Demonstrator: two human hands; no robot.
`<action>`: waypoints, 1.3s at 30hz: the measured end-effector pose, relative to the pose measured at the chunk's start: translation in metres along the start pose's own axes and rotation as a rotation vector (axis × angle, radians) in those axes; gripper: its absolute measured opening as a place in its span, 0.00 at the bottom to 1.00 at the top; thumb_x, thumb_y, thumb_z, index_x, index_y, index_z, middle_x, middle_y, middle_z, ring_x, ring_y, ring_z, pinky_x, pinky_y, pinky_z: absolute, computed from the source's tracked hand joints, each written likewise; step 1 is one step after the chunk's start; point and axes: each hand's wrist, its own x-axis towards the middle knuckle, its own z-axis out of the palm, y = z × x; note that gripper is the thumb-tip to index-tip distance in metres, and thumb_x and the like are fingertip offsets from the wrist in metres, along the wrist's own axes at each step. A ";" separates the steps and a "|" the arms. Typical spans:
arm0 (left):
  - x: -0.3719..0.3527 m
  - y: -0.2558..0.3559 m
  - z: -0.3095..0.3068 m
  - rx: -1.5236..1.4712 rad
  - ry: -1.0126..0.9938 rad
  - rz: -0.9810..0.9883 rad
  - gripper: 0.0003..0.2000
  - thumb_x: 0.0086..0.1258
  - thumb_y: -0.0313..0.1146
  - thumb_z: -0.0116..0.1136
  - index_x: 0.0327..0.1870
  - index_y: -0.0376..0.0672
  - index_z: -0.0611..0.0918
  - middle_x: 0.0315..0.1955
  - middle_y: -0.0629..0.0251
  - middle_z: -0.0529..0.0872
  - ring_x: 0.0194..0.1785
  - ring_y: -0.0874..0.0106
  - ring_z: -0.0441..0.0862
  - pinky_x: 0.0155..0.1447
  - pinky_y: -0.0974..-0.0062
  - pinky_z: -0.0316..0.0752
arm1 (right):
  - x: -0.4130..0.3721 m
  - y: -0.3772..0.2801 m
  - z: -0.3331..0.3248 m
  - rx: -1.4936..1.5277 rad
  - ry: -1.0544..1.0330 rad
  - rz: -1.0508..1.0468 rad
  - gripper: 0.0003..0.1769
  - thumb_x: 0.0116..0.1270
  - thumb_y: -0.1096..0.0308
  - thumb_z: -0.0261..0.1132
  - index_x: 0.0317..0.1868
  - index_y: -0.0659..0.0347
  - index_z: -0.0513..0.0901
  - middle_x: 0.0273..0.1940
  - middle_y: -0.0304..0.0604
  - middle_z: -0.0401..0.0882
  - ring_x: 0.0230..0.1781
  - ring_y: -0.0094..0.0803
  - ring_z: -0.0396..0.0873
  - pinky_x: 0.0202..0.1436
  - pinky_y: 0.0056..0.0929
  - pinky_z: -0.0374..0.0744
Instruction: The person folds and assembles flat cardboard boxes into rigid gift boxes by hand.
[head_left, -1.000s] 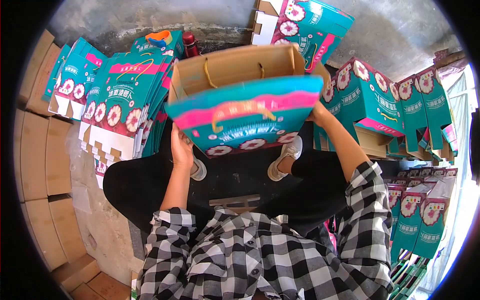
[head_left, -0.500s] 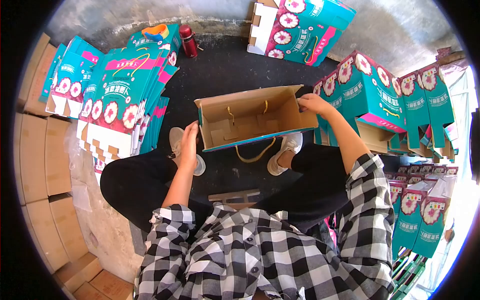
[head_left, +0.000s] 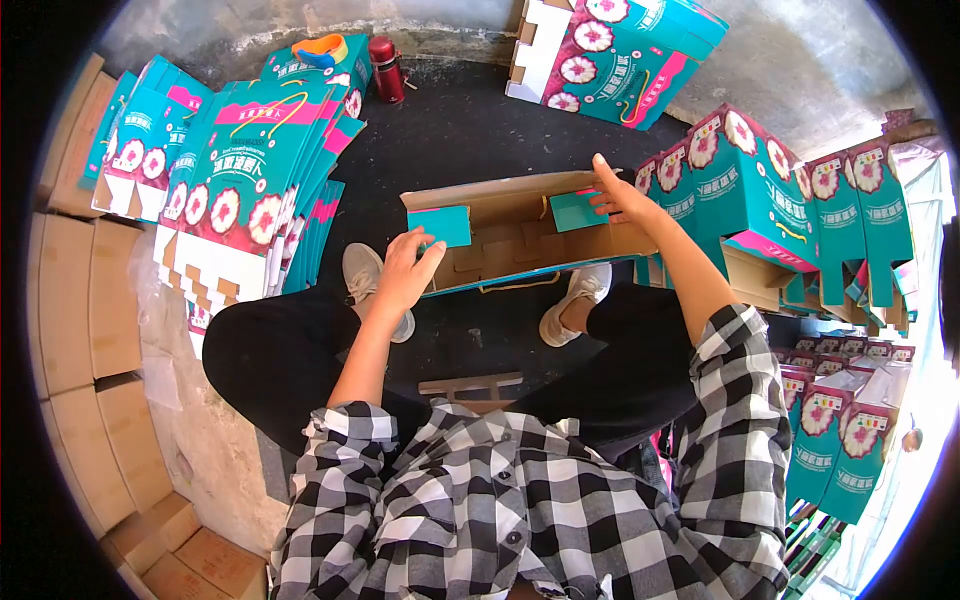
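Observation:
An open cardboard gift box [head_left: 492,212] stands between my feet, its brown inside facing up. Two teal end flaps, the left flap [head_left: 442,226] and the right flap [head_left: 576,211], are folded inward over the opening. My left hand [head_left: 405,268] is at the box's left end, fingers apart and fingertips at the left flap. At the right end my right hand [head_left: 625,203] is open, thumb and fingers spread beside the right flap. A rope handle [head_left: 520,286] lies along the near side.
Flattened teal cartons [head_left: 235,165] are stacked at the left, near a red flask [head_left: 386,70]. Formed boxes [head_left: 755,190] stand at the right, with more boxes [head_left: 828,430] below them. Another carton [head_left: 620,65] leans on the back wall. Brown cartons [head_left: 68,300] line the far left.
Both end flaps have been folded inward over the box. My left hand has moved right onto the left flap. My right hand has released the right end and spread its fingers.

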 end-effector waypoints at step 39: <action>0.001 -0.051 0.025 -0.178 -0.119 -0.051 0.42 0.61 0.37 0.63 0.69 0.27 0.52 0.65 0.38 0.64 0.68 0.52 0.63 0.70 0.67 0.59 | 0.013 0.004 0.062 -1.270 0.318 -0.558 0.49 0.43 0.56 0.78 0.63 0.64 0.63 0.56 0.47 0.71 0.58 0.44 0.70 0.59 0.37 0.73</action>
